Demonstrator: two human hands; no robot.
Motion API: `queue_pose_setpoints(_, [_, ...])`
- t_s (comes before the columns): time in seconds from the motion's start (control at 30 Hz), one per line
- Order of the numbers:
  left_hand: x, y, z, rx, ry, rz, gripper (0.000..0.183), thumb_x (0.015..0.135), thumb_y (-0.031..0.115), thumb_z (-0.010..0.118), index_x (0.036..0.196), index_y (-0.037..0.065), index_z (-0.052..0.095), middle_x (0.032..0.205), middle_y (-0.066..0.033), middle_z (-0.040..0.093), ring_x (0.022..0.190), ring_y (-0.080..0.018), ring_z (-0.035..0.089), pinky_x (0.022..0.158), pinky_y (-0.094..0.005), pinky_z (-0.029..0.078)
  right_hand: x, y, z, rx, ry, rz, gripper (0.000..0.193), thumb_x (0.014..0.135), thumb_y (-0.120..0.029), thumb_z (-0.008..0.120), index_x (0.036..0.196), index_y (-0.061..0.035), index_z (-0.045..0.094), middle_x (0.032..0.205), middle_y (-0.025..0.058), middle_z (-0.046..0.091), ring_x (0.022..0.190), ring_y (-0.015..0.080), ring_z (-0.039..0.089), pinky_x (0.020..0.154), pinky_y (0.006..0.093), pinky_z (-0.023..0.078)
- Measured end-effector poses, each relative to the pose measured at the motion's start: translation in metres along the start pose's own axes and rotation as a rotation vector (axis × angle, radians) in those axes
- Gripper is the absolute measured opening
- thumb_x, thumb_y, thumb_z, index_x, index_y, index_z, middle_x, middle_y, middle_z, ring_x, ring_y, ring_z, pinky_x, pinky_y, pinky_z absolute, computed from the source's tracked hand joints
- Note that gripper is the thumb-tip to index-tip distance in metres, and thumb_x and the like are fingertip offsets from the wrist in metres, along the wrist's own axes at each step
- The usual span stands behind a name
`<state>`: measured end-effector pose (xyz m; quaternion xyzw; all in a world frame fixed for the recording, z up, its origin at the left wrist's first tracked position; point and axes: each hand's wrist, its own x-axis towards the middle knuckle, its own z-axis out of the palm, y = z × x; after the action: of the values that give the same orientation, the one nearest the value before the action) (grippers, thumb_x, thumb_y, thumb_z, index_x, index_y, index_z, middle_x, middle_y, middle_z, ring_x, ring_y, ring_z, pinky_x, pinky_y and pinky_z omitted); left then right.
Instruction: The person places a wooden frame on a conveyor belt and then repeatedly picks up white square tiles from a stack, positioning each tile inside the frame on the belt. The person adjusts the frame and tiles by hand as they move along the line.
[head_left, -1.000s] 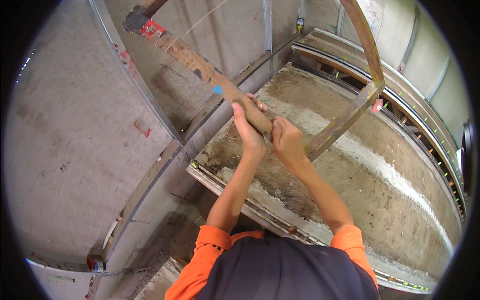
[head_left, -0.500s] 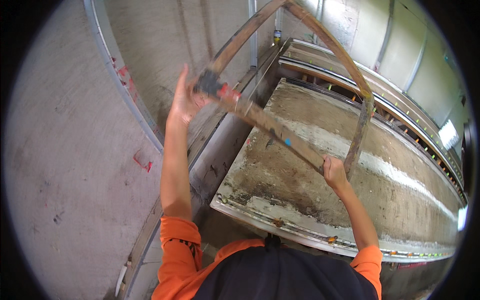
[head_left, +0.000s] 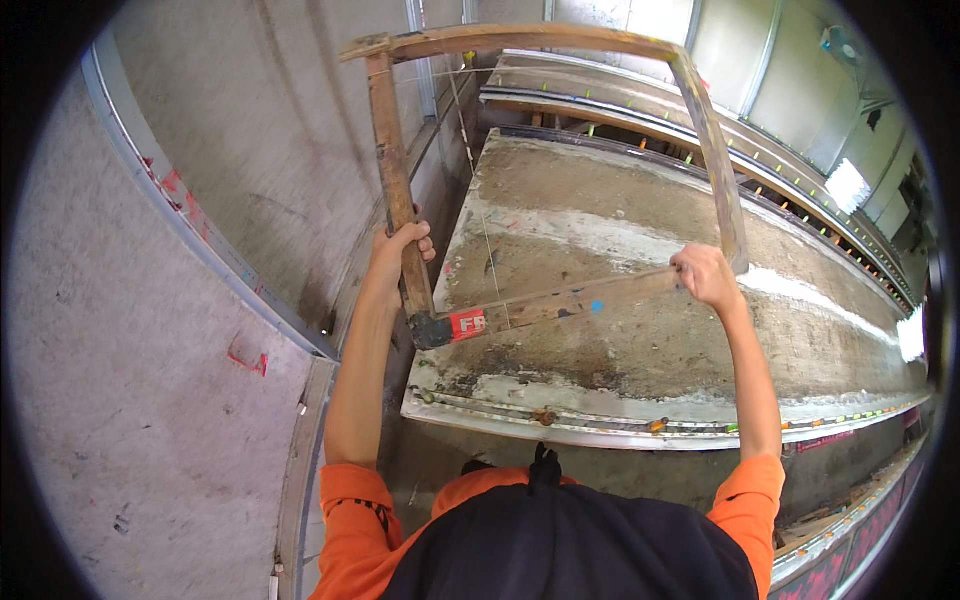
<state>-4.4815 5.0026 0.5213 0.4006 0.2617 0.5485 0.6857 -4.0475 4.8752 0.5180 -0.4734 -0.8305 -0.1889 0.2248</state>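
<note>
I find the wooden frame (head_left: 540, 38) held up over the left end of the bench (head_left: 590, 185); whether any corner touches the surface, I cannot tell. My hands are well apart, both closed on the wood. The left hand (head_left: 398, 248) wraps the left bar, above the black-wrapped corner (head_left: 430, 332). The right hand (head_left: 706, 276) grips the near bar beside its right corner, with a blue spot (head_left: 598, 306) and a red label (head_left: 468, 324) farther left along that bar.

In my judgement the wide hold is sound: one hand per bar should check twist. The far bar lies beyond both hands, so its weight probably tips forward; firm wrists and level turning are advisable. I would keep the left corner clear of the wall (head_left: 270, 150), and keep my fingers out of the thin pale cord (head_left: 489, 237) that shows within the opening, its fixing points unconfirmed.
</note>
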Motion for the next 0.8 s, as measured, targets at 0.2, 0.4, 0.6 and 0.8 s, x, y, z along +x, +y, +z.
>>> queue_pose_setpoints(0.2, [-0.008,-0.02,0.05,-0.157,-0.06,0.181,0.04,0.074,-0.003,0.056,0.111,0.002,0.042,0.078,-0.0032,0.049,0.06,-0.011,0.049,0.054,-0.0257,0.042,0.009,0.016,-0.019,-0.495,0.643,0.373,0.028,0.08,-0.018,0.056,0.106,-0.0065,0.057,0.114,0.0209,0.047,0.109,0.0329,0.044,0.088,0.0479,0.037])
queue_pose_setpoints(0.4, [-0.013,-0.047,0.104,-0.198,-0.066,0.332,0.043,0.074,-0.001,0.055,0.113,0.005,0.038,0.082,-0.0034,0.044,0.065,-0.0107,0.045,0.058,-0.0261,0.039,0.067,-0.044,0.049,1.304,1.184,0.974,0.085,0.084,-0.031,0.062,0.143,-0.0148,0.003,0.13,0.0176,0.032,0.132,0.0332,0.028,0.101,0.0548,0.029])
queue_pose_setpoints(0.6, [-0.025,-0.069,0.133,-0.211,-0.067,0.349,0.046,0.073,0.0,0.057,0.113,0.007,0.036,0.08,-0.003,0.042,0.066,-0.0116,0.046,0.062,-0.0286,0.041,0.077,-0.073,0.035,1.74,1.191,0.742,0.041,0.082,-0.01,0.059,0.117,-0.0098,0.038,0.08,0.0076,0.048,0.057,0.0193,0.053,0.056,0.0357,0.047])
queue_pose_setpoints(0.8, [-0.014,-0.068,0.066,-0.355,0.06,0.203,0.075,0.087,0.058,0.04,0.138,0.008,0.017,0.127,-0.0184,0.042,0.113,-0.0283,0.044,0.096,-0.0462,0.036,0.019,-0.048,0.035,1.747,1.109,0.78,0.038,0.08,-0.003,0.056,0.115,-0.006,0.043,0.07,0.0037,0.044,0.052,0.0145,0.045,0.05,0.0298,0.038])
